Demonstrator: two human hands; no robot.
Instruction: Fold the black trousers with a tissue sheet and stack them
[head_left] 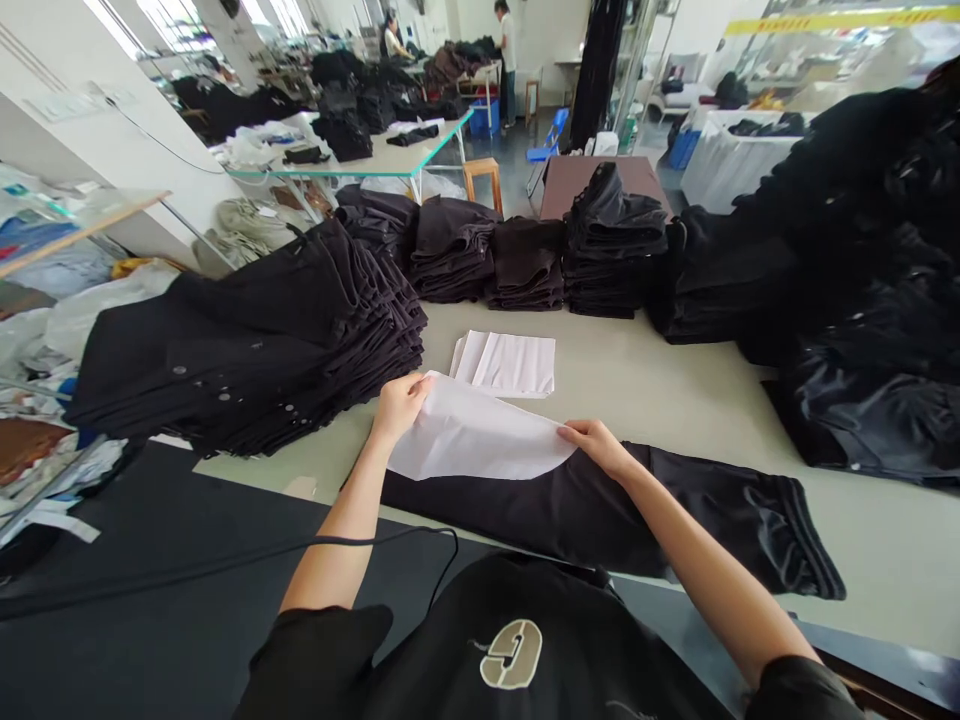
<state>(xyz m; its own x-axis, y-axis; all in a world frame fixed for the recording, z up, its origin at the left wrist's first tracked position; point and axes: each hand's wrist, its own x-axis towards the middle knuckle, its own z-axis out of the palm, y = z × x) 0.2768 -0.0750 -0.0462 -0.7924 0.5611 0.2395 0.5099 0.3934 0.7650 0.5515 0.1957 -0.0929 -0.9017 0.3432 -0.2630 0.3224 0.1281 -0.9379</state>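
Note:
A sheet of thin white paper (480,437) is stretched between my two hands. My left hand (401,405) pinches its upper left corner. At the right end, my right hand (596,445) grips the other corner between thumb and fingers. Below the sheet, a pair of black trousers (720,510) lies flat along the near table edge, its waistband end to the right. The paper covers part of the trousers' left half. Just beyond the sheet rests a stack of white paper (514,362).
A spread pile of black garments (247,340) lies at left. Folded black stacks (529,262) line the table's (667,375) far side, and a tall black heap (885,260) rises at right. A black cable (225,560) crosses near my left forearm. Two people stand far back.

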